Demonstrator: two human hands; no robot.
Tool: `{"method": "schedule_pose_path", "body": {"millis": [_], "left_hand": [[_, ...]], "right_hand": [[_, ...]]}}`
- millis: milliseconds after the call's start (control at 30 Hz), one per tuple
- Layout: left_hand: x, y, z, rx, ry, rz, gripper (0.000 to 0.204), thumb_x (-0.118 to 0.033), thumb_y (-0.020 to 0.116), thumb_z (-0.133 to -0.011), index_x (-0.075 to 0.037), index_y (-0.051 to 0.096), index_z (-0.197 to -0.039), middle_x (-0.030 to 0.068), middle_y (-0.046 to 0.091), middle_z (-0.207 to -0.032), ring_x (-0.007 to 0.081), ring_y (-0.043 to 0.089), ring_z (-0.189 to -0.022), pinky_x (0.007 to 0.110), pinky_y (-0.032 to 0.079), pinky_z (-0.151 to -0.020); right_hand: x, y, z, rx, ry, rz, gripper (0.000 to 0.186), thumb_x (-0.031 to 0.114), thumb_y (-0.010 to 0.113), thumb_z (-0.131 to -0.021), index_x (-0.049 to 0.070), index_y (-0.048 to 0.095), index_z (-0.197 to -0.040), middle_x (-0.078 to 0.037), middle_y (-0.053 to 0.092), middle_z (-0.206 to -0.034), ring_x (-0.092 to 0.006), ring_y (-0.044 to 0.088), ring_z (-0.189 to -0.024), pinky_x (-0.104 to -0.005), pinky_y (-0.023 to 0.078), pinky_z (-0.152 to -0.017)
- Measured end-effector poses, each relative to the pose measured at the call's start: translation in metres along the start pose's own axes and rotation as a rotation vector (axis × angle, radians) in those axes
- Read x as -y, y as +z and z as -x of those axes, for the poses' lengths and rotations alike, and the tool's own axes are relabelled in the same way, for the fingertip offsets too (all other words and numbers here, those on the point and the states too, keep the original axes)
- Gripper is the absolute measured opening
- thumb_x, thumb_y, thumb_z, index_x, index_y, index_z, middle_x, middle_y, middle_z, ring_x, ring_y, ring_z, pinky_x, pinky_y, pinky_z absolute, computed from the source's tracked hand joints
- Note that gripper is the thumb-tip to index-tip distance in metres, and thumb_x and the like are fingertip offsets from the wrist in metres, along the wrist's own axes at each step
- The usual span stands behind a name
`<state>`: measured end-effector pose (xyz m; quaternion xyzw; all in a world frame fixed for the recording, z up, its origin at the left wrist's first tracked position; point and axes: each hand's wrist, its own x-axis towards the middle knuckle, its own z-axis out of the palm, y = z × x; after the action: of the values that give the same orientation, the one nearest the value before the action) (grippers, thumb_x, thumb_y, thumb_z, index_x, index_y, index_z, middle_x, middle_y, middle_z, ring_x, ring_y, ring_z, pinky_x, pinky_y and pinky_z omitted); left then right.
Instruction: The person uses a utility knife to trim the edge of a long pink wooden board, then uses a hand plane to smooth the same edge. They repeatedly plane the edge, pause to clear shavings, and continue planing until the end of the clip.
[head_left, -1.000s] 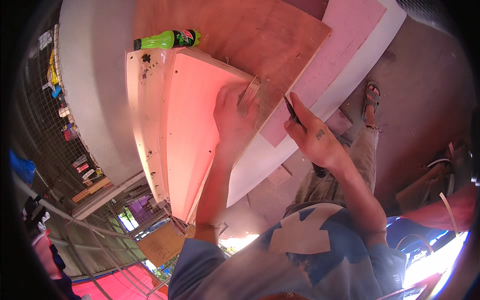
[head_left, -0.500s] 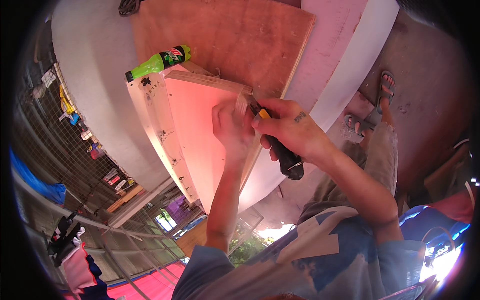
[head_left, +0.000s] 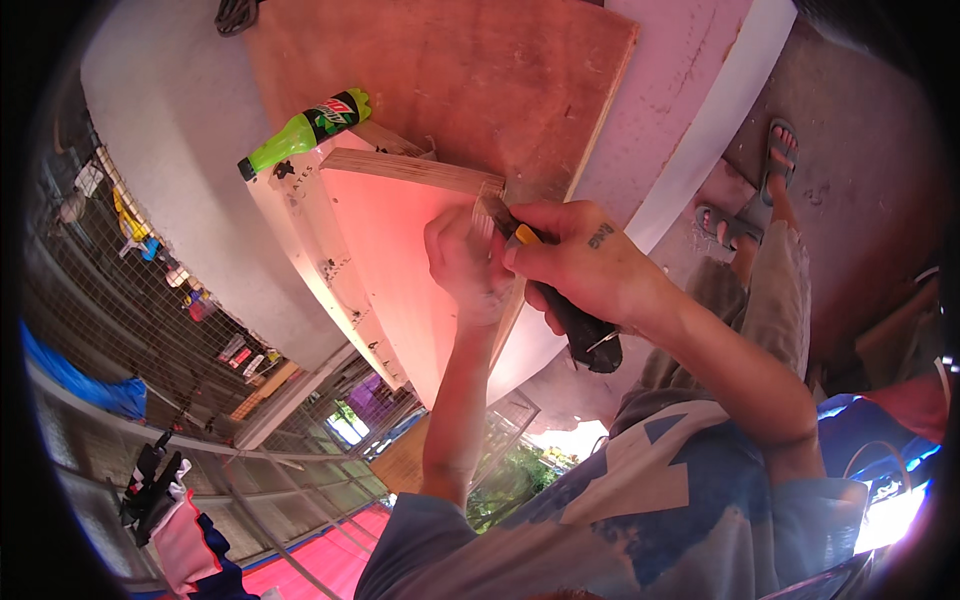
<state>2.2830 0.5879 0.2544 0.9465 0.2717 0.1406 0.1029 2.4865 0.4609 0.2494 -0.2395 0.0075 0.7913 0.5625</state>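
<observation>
My right hand (head_left: 590, 255) is wrapped round a utility knife (head_left: 585, 330) with a black handle and a yellow part near the thumb. Its front end meets a small strip of layered wood (head_left: 487, 210) by the board's corner. My left hand (head_left: 465, 255) is closed, its fingers curled against that strip; the hand partly hides the strip's lower end. Beneath both hands lies a pale wooden panel (head_left: 385, 235) with a thick plywood edge piece (head_left: 410, 168) along its far side.
A green plastic bottle (head_left: 305, 130) lies at the panel's far left corner. Behind is a reddish-brown plywood sheet (head_left: 450, 70). A wire mesh (head_left: 180, 270) runs along the left. Another person's sandalled foot (head_left: 780, 160) shows at the right.
My right hand and the knife have shifted slightly down, the knife's front end tilting over the strip. The left hand stays at the strip. The whole view has shifted a little.
</observation>
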Motion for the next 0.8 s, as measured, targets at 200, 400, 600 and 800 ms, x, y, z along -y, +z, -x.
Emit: {"method": "schedule_pose_path", "body": {"millis": [200,400,600,800], "left_hand": [[0.002,0.0,0.001,0.005,-0.014,0.012,0.07,-0.068,0.066,-0.092,-0.004,0.062,-0.119,0.0118,0.061,-0.113,0.0223,0.058,-0.093,0.035,0.048,-0.077],[0.001,0.001,0.007,-0.003,-0.07,0.0,0.047,-0.033,0.079,-0.085,-0.006,0.062,-0.12,0.0114,0.062,-0.111,0.0272,0.062,-0.096,0.038,0.052,-0.082],[-0.003,-0.002,0.001,0.004,-0.062,0.01,0.036,-0.014,0.08,-0.088,-0.006,0.063,-0.118,0.0131,0.062,-0.108,0.0298,0.063,-0.096,0.04,0.053,-0.084],[-0.01,-0.011,-0.008,0.058,-0.112,0.067,0.03,-0.021,0.077,-0.094,-0.004,0.065,-0.116,0.014,0.062,-0.109,0.0287,0.063,-0.099,0.039,0.053,-0.086]], "right_hand": [[0.007,0.003,0.009,0.024,-0.006,0.006,0.017,0.013,0.057,-0.087,-0.003,0.063,-0.092,-0.009,0.059,-0.07,-0.0149,0.06,-0.055,-0.0325,0.051,-0.049],[0.004,-0.001,0.018,0.168,0.046,-0.004,0.018,0.012,0.061,-0.094,-0.002,0.065,-0.105,-0.006,0.058,-0.066,-0.0123,0.056,-0.049,-0.0311,0.048,-0.046],[-0.031,-0.001,0.021,-0.159,-0.321,0.158,0.027,0.001,0.063,-0.097,-0.001,0.06,-0.124,-0.005,0.064,-0.079,-0.0116,0.061,-0.059,-0.0298,0.052,-0.054],[-0.066,-0.009,-0.005,-0.31,-0.743,0.539,0.031,-0.003,0.061,-0.089,-0.002,0.057,-0.12,-0.025,0.066,-0.093,-0.0446,0.069,-0.085,-0.0459,0.055,-0.074]]}}
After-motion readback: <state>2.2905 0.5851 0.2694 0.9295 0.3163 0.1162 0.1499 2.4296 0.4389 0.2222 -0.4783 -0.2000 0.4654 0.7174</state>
